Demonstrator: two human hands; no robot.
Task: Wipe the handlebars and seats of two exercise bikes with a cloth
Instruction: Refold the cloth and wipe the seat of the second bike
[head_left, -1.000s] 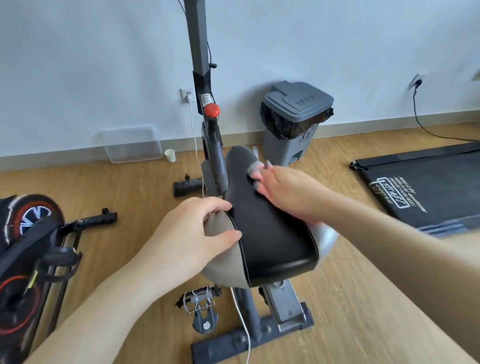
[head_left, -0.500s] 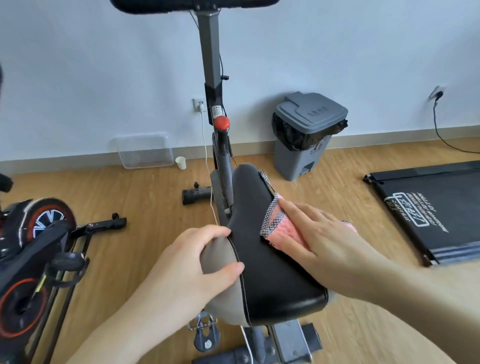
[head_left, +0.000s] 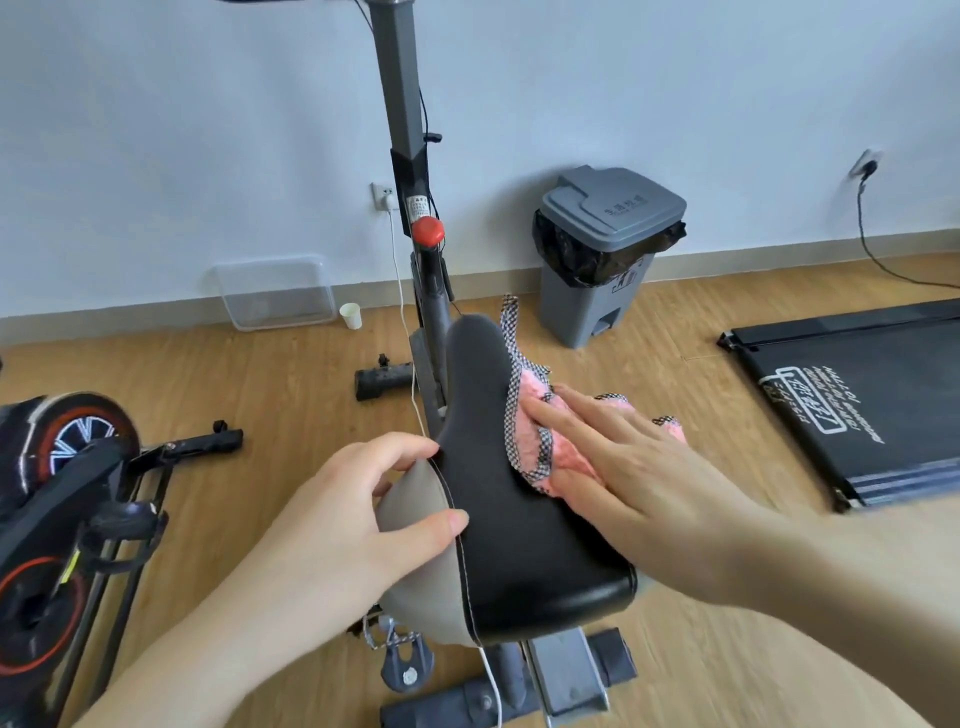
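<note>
Seat wipe, right flank of the saddle.
My right hand (head_left: 639, 467) pressed the cloth (head_left: 540, 447), soft and limp, flat-fingered against the seat (head_left: 509, 499); my left hand (head_left: 343, 519) gripped the firm padded left edge, which I judged the best steadying hold.

Single view: head-worn wide-angle camera, looking forward and down from behind the black-and-grey padded bike seat (head_left: 514, 499), close enough that both forearms fill the lower frame; pale wall (head_left: 156, 130) and wooden plank floor (head_left: 291, 384) lie beyond.
</note>
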